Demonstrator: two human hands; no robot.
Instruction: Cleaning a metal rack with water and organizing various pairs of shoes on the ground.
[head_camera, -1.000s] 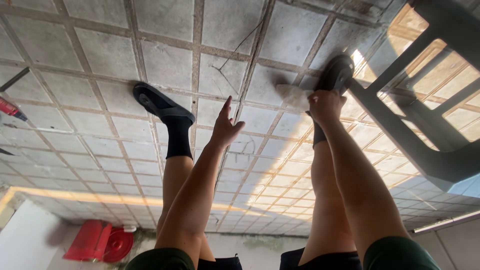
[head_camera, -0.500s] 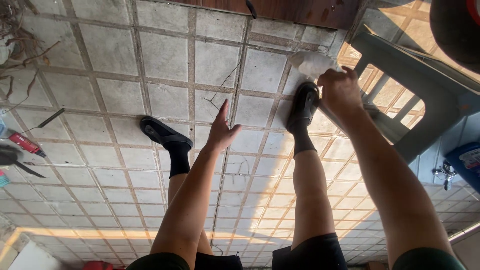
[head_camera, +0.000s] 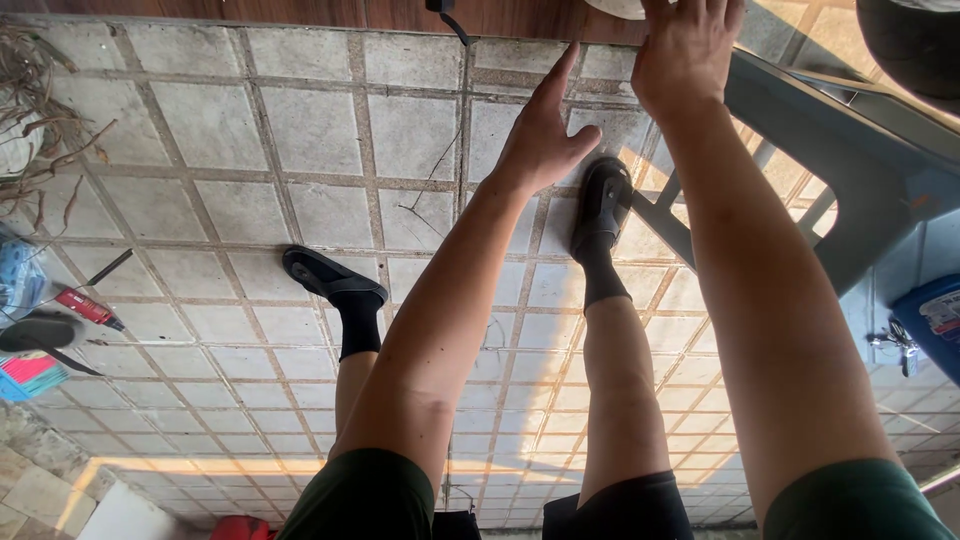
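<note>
White cloth (head_camera: 622, 6) shows only as a pale sliver at the top edge of the view, just beside our right hand (head_camera: 685, 50), which has risen from down near the right sandal (head_camera: 602, 205) a second ago to well above it now. We cannot tell whether the right hand is still grasping the cloth: its fingers spread toward the frame's edge and the cloth is mostly cut off. Our left hand (head_camera: 545, 140) has also climbed, from low between our legs to just beside the right wrist. It is released, flat, with fingers extended together and the thumb out, and holds nothing. Both arms now reach forward together toward the dark wooden surface (head_camera: 330, 10) beyond the hands, so we judge the wiping has left the floor tiles (head_camera: 310, 120) and is moving up toward something ahead.

To the right of the right hand stands a grey plastic chair (head_camera: 850, 150), its leg running down close to the right sandal, crowding that side. A thin black cable (head_camera: 452, 22) hangs from the wooden edge just left of the left hand's fingertips. Far left of both hands lie a red-handled tool (head_camera: 88, 308), dried plant stalks (head_camera: 45, 110) and a blue container (head_camera: 940, 320) sits far right.
</note>
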